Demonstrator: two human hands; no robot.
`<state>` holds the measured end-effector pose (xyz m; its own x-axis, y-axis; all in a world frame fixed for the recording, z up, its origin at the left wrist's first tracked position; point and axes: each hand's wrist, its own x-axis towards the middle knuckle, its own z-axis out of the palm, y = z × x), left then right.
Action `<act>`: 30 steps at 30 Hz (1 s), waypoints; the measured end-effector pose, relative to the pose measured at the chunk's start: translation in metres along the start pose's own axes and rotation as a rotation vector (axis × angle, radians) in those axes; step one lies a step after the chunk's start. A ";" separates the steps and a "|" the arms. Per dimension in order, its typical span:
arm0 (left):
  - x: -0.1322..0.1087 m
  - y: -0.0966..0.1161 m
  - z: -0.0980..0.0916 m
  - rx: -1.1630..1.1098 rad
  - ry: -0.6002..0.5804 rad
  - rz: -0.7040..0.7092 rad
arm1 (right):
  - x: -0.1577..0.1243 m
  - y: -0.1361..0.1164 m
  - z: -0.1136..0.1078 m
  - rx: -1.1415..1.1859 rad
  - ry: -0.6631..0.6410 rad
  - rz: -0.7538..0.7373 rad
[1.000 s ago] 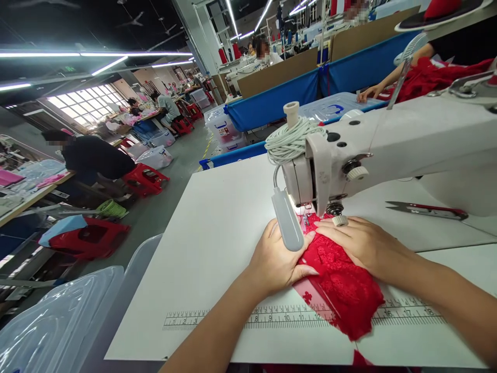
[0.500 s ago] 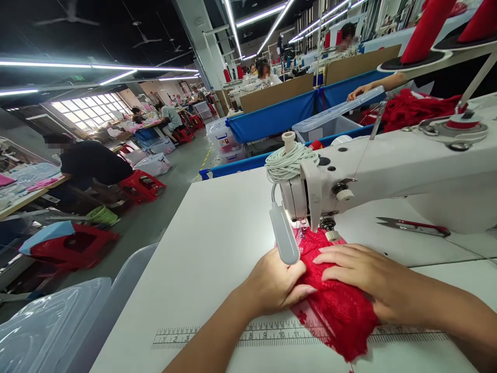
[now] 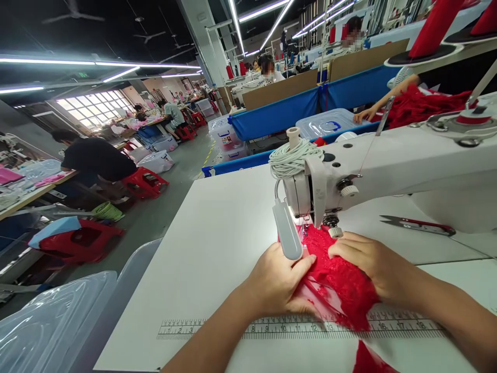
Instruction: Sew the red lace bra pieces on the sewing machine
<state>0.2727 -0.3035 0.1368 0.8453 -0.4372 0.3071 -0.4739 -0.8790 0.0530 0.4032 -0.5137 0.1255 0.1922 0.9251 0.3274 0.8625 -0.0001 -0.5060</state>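
Red lace fabric point(image 3: 341, 282) with a sheer pinkish layer lies under the needle area of a white sewing machine point(image 3: 388, 160). My left hand point(image 3: 274, 280) grips the fabric's left side, one finger stretched over it and the thumb low at its edge; a grey lamp point(image 3: 287, 230) hides some fingers. On the right side, my right hand point(image 3: 376, 267) has its fingers curled onto the bunched lace, its thumb out of sight. A separate red fabric tip point(image 3: 370, 360) shows at the bottom edge, below the printed ruler point(image 3: 285, 329).
Thread snips point(image 3: 417, 225) lie on the white table point(image 3: 209, 248), right of the needle. Clear plastic bins point(image 3: 58, 321) stand at the left. Red thread cones point(image 3: 437, 28) rise at upper right. Across the blue cloth trough, a co-worker's hand point(image 3: 367, 114) touches a clear lid.
My right hand has slid right and curled its fingers on the lace. My left finger and thumb have spread apart. A red fabric tip has appeared below. The co-worker's lid has been lowered.
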 end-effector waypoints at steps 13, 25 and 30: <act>-0.005 0.001 0.015 0.116 0.004 -0.009 | 0.001 0.007 0.024 -0.041 0.156 -0.110; 0.000 0.005 0.009 -0.063 0.020 -0.075 | 0.006 0.001 0.021 -0.049 0.140 -0.093; 0.000 0.004 0.015 0.017 0.060 -0.043 | 0.007 0.004 0.025 -0.088 0.157 -0.055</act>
<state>0.2746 -0.3095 0.1224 0.8483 -0.3867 0.3617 -0.4324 -0.9002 0.0518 0.3962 -0.4981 0.1060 0.2085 0.8541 0.4764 0.9101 0.0090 -0.4144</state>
